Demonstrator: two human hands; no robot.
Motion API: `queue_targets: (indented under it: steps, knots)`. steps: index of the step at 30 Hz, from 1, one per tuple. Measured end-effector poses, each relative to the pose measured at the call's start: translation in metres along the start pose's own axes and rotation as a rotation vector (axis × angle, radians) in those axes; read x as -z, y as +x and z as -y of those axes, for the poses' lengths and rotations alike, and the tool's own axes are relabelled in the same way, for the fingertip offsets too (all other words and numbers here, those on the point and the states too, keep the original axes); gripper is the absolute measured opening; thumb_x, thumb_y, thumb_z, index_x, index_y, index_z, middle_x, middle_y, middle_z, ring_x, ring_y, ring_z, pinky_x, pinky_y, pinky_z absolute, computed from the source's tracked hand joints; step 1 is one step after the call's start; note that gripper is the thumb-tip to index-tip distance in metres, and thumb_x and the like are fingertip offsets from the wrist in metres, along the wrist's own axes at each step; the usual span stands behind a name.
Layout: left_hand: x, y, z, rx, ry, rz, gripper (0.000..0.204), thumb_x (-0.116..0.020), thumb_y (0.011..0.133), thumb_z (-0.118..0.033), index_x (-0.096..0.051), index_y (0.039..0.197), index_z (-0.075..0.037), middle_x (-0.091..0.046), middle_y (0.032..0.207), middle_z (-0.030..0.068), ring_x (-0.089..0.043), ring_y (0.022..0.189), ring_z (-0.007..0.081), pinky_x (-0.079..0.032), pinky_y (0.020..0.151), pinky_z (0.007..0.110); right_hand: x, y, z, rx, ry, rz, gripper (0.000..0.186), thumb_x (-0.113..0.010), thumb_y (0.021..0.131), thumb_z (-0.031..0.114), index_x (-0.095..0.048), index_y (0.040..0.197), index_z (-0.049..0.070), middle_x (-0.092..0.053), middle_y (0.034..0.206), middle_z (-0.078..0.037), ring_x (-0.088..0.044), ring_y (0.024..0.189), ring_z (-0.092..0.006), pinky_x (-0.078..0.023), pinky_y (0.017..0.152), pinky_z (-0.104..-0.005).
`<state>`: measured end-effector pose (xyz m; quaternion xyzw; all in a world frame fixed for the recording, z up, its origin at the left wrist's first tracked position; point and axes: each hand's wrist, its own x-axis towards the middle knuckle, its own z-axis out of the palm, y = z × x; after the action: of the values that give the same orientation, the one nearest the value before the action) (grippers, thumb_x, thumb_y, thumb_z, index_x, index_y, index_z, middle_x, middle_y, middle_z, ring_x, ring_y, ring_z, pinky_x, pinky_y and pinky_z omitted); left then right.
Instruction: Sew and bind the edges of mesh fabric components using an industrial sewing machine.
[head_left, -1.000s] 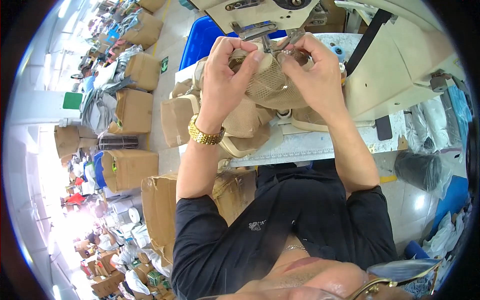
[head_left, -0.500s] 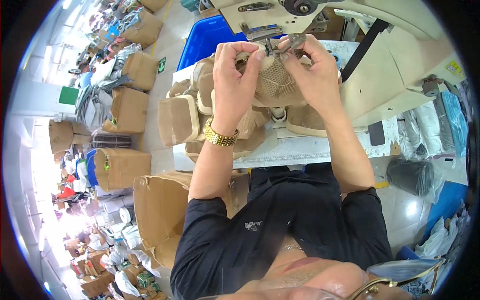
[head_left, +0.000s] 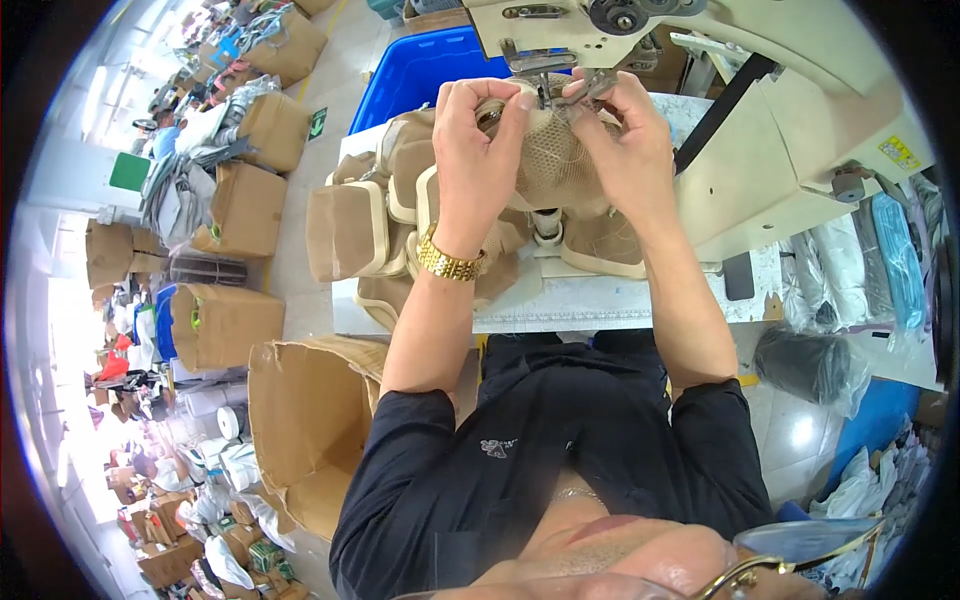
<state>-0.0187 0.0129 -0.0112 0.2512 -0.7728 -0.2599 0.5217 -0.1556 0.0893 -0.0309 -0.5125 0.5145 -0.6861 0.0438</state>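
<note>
A tan mesh fabric piece (head_left: 555, 165), rounded like a cap or pouch, sits under the needle and presser foot (head_left: 545, 93) of a cream sewing machine (head_left: 800, 150). My left hand (head_left: 478, 150) pinches its pale edge between thumb and fingers, just left of the needle. On the other side, my right hand (head_left: 632, 140) grips the same mesh piece close to the presser foot, its fingertips partly hidden by metal parts. Several similar tan pieces with cream-bound rims (head_left: 350, 228) lie heaped to the left, and another (head_left: 603, 245) rests below the machine's post (head_left: 547, 225).
Behind the white worktable (head_left: 600, 305) stands a blue bin (head_left: 415, 75). An open cardboard box (head_left: 310, 430) is at my left side. A dark phone-like slab (head_left: 738, 277) lies on the table's right. Plastic-wrapped bundles (head_left: 815, 360) are beyond it.
The whole view has shifted slightly, so the machine appears a little further right. Both hands keep their hold on the mesh piece beside the needle, with little visible movement.
</note>
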Motion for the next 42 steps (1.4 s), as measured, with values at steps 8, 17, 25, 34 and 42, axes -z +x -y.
queue_targets:
  steps: [8, 17, 25, 34, 42]
  knots:
    - [-0.010, -0.003, -0.003, 0.004, 0.027, -0.106, 0.016, -0.071, 0.086, -0.013, -0.060, 0.089, -0.001, -0.058, 0.090, 0.0103, -0.055, 0.086, 0.0246, -0.044, 0.079, 0.035, 0.001, 0.001, -0.003, 0.023, -0.035, -0.001, 0.013, -0.063, 0.083, 0.005, -0.067, 0.094, 0.003, -0.065, 0.100, -0.009, -0.062, 0.097, -0.0228, -0.046, 0.089, -0.0330]
    - [-0.019, -0.004, 0.005, -0.032, -0.001, -0.158, 0.016, -0.070, 0.087, -0.014, -0.059, 0.088, -0.002, -0.056, 0.087, 0.0106, -0.053, 0.086, 0.0258, -0.043, 0.079, 0.037, 0.010, -0.009, -0.006, 0.025, -0.121, -0.022, 0.022, -0.065, 0.082, 0.007, -0.069, 0.104, 0.005, -0.061, 0.120, -0.015, -0.055, 0.118, -0.0275, -0.041, 0.101, -0.0351]
    - [-0.032, -0.007, 0.006, -0.081, 0.051, -0.280, 0.018, -0.071, 0.087, -0.015, -0.059, 0.088, -0.002, -0.057, 0.089, 0.0106, -0.054, 0.085, 0.0243, -0.043, 0.079, 0.035, 0.084, -0.047, 0.033, -0.025, -0.017, 0.023, 0.031, -0.064, 0.086, 0.002, -0.064, 0.117, 0.004, -0.058, 0.130, -0.011, -0.053, 0.122, -0.0201, -0.041, 0.103, -0.0343]
    - [-0.033, -0.005, 0.012, -0.074, -0.030, -0.295, 0.021, -0.071, 0.085, -0.017, -0.056, 0.083, -0.003, -0.056, 0.080, 0.0091, -0.052, 0.079, 0.0241, -0.043, 0.072, 0.037, 0.197, -0.031, 0.082, 0.054, -0.328, -0.191, 0.030, -0.058, 0.093, 0.000, -0.060, 0.123, -0.004, -0.064, 0.123, -0.012, -0.059, 0.114, -0.0160, -0.044, 0.100, -0.0280]
    - [-0.004, 0.044, 0.043, 0.248, -0.192, 0.083, 0.045, -0.069, 0.087, -0.038, -0.067, 0.105, 0.004, -0.068, 0.086, 0.0095, -0.062, 0.077, 0.0151, -0.050, 0.070, 0.029, 0.315, 0.089, 0.110, 0.320, -1.066, -0.498, 0.048, -0.062, 0.094, 0.031, -0.057, 0.131, 0.001, -0.062, 0.125, -0.018, -0.059, 0.116, -0.0240, -0.045, 0.098, -0.0334]
